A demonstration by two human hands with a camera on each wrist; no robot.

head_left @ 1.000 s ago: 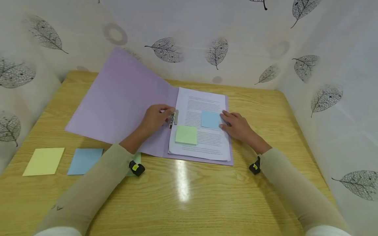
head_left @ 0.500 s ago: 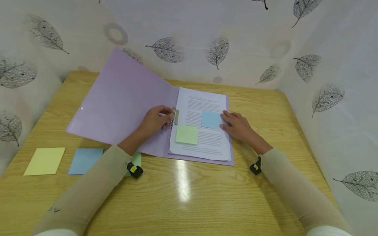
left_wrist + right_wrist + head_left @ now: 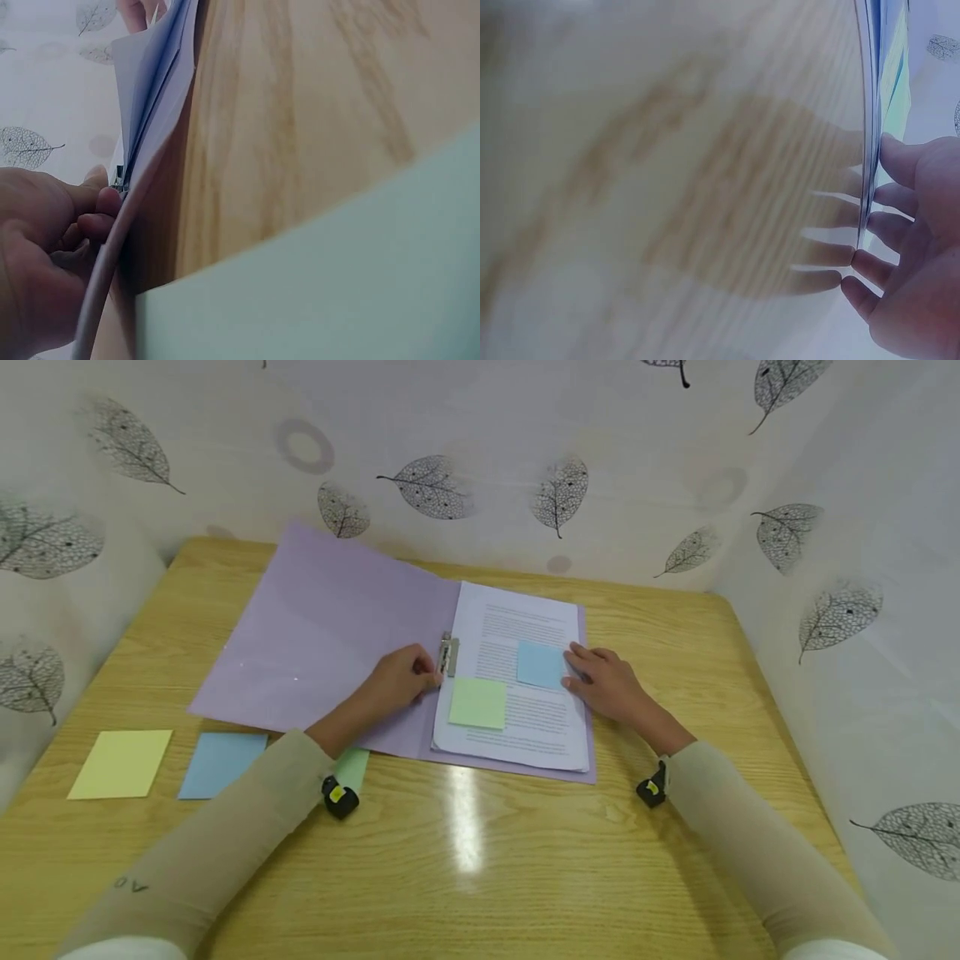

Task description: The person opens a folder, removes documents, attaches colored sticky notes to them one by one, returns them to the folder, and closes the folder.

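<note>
A purple folder [image 3: 330,618] lies open on the table, its left cover slightly raised. Printed sheets [image 3: 517,743] lie on its right side, under the metal clip [image 3: 448,653] at the spine. My left hand [image 3: 401,681] has curled fingers and, with thumb and fingertips, pinches the lower end of the clip [image 3: 120,178]. On the top sheet are a green sticky note [image 3: 477,703] and a blue sticky note [image 3: 538,664]. My right hand [image 3: 607,683] rests with spread, relaxed fingers on the sheets' right edge; its fingertips touch the folder's edge in the right wrist view.
A yellow note pad [image 3: 120,764] and a blue note pad [image 3: 219,766] lie on the wooden table [image 3: 525,877] at the left. A green pad [image 3: 352,768] is partly hidden under my left forearm. A leaf-patterned cloth [image 3: 495,410] surrounds the table's back and sides.
My left hand has slid down along the clip toward its lower end, and more of the clip shows. The folder's left cover has sunk lower. My right hand has stayed in place.
</note>
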